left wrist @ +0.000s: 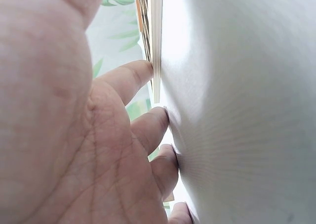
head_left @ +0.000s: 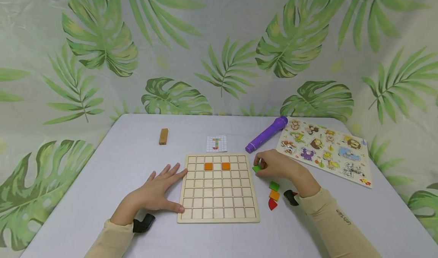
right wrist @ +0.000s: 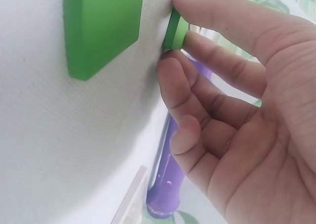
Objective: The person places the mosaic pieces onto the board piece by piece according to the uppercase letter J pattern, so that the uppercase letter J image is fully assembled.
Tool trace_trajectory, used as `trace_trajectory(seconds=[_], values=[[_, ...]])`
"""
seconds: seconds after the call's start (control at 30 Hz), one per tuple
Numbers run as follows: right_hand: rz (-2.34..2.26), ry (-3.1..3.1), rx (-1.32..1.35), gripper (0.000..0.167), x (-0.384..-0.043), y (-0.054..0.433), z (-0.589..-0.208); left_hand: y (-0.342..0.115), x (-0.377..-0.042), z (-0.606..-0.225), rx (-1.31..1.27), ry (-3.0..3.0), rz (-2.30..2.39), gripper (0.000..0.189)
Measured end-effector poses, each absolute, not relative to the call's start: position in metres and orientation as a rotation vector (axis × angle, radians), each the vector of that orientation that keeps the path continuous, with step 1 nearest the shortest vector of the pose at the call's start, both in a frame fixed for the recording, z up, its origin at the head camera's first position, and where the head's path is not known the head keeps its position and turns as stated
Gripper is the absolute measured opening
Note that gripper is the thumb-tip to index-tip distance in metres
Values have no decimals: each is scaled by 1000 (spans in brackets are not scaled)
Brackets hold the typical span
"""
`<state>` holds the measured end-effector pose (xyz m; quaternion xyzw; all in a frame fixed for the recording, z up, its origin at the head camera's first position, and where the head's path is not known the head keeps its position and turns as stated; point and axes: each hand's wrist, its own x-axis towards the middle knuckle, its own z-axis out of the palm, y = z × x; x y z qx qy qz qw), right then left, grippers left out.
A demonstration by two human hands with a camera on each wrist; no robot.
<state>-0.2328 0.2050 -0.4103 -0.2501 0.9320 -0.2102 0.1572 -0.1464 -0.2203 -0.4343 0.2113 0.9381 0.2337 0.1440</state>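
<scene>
A wooden grid board (head_left: 219,197) lies flat in the middle of the table, with two orange square tiles (head_left: 208,166) in its second row from the back. Spread along the board's left edge, my left hand (head_left: 155,191) touches it with thumb and index finger, the other fingers resting on the cloth. At the board's right side my right hand (head_left: 278,165) pinches a green tile (right wrist: 177,31) between thumb and fingers, low over the cloth. Nearer me lie another green tile (head_left: 273,185), an orange tile (head_left: 274,195) and a red rounded piece (head_left: 272,204).
Behind the board lies a small card (head_left: 216,144) printed with a coloured J-shaped pattern on a grid. A purple microphone-shaped toy (head_left: 267,134) and an animal puzzle board (head_left: 325,151) are at the back right. A small wooden block (head_left: 163,136) sits at the back left.
</scene>
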Motion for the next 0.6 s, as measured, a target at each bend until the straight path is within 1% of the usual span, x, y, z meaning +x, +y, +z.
trace_trajectory(seconds=[0.3,0.6], values=[[-590,2662,-725,21,-234,204,-411,-219,-146,-436,614,2698,671,121],[-602,2678,-794,24,-237,198,-405,-221,-147,-437,609,2702,666,120]])
